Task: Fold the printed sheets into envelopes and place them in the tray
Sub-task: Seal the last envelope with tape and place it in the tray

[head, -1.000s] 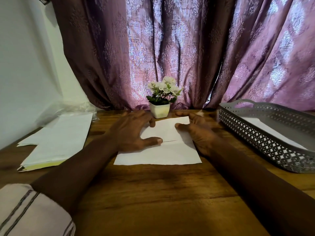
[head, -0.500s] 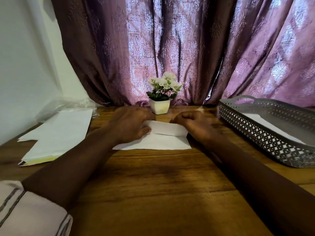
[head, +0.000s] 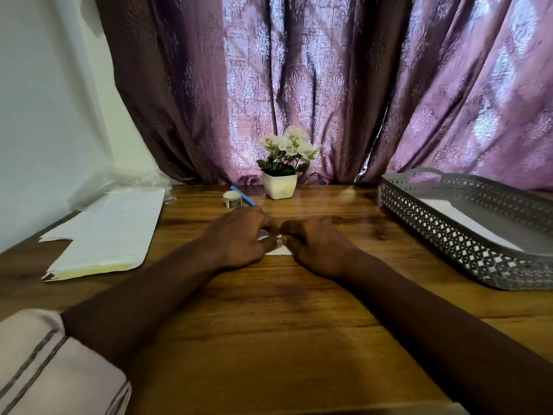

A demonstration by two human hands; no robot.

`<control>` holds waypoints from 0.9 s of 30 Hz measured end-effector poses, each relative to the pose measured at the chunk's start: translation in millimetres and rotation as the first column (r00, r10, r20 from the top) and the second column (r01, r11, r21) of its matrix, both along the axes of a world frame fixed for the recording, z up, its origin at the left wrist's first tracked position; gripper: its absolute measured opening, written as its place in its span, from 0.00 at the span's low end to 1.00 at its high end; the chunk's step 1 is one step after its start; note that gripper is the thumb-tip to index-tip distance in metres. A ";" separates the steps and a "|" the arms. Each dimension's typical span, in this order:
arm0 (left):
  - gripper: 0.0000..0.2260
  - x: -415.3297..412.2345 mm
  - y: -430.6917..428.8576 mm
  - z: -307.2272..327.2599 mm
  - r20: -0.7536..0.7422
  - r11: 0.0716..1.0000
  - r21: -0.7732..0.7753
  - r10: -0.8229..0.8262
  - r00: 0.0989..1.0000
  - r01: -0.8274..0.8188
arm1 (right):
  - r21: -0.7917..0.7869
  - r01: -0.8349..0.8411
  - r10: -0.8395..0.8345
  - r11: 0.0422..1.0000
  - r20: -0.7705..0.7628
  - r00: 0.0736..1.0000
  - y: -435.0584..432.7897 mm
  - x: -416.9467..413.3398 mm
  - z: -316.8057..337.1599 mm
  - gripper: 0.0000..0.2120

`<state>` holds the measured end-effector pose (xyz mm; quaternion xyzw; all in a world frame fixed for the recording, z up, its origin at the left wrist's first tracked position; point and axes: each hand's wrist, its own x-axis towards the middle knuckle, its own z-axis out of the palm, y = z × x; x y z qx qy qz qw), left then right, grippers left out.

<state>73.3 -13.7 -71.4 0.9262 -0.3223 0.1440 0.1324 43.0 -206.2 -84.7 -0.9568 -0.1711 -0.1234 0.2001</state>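
A folded white sheet (head: pixel 279 250) lies at the middle of the wooden table, almost wholly hidden beneath both hands. My left hand (head: pixel 239 239) presses on its left part with the thumb tip on the paper. My right hand (head: pixel 317 245) covers its right part, fingers curled down, touching the left thumb. A stack of printed sheets (head: pixel 107 235) lies at the left. The grey perforated tray (head: pixel 449 223) stands at the right with a white folded paper (head: pixel 460 218) inside.
A small white pot of white flowers (head: pixel 281 185) stands at the back centre before the purple curtain. A roll of tape (head: pixel 232 199) and a blue pen (head: pixel 243 196) lie just left of the pot. Clear plastic wrap (head: pixel 119 182) sits behind the stack.
The sheet has been folded down to a much smaller piece. Both hands have come together over it. The tape roll and pen, earlier hidden by my left hand, show behind it.
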 end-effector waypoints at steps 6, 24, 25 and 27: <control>0.19 -16.7 14.0 -8.4 0.020 0.989 0.023 0.144 0.989 -0.144 | -0.044 0.024 -0.026 0.999 -0.057 0.998 3.8 0.2 -0.5 0.16; 0.29 -52.1 122.2 20.6 -0.084 0.603 0.138 0.797 0.598 -0.785 | -0.067 -0.084 0.082 0.994 -0.027 0.996 3.4 5.0 2.6 0.18; 0.27 -49.4 123.6 20.2 -0.066 0.615 0.138 0.788 0.613 -0.776 | -0.068 -0.090 0.088 0.994 -0.033 0.996 5.1 4.6 1.8 0.20; 0.24 -47.6 119.7 21.2 -0.012 0.631 0.152 0.771 0.637 -0.761 | -0.077 -0.120 0.117 0.990 -0.049 0.992 10.2 2.8 0.5 0.25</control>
